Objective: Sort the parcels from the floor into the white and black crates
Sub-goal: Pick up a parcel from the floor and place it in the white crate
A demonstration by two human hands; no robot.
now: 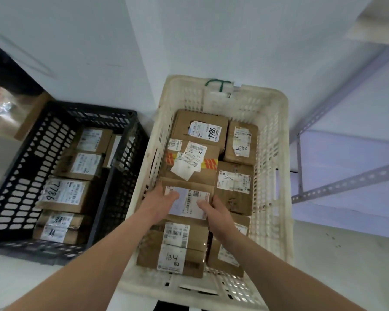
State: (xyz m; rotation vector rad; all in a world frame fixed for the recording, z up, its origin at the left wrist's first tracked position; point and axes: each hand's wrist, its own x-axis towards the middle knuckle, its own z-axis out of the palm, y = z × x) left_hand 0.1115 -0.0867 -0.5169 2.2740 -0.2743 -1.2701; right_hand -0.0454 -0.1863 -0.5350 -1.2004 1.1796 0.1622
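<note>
we are at the placing step: the parcel (189, 198) lies low in the white crate (283, 167), in the left row, between a taped box (193, 171) behind it and a box marked a34 (175, 250) in front. our left hand (160, 205) holds its left edge and our right hand (218, 215) its right edge, both thumbs lying on the label (186, 208). the other fingers go down the sides out of sight, so we judge this a two-sided grip rather than see all of it. next, we think, the parcel must settle flat, then both hands let go and lift straight up so they do not drag its neighbours. the black crate (14, 176) stands just to the left, with labelled boxes in it. the parcel is a small brown cardboard box, its top mostly covered by a white label with a barcode and a square code; it looks stiff and light
</note>
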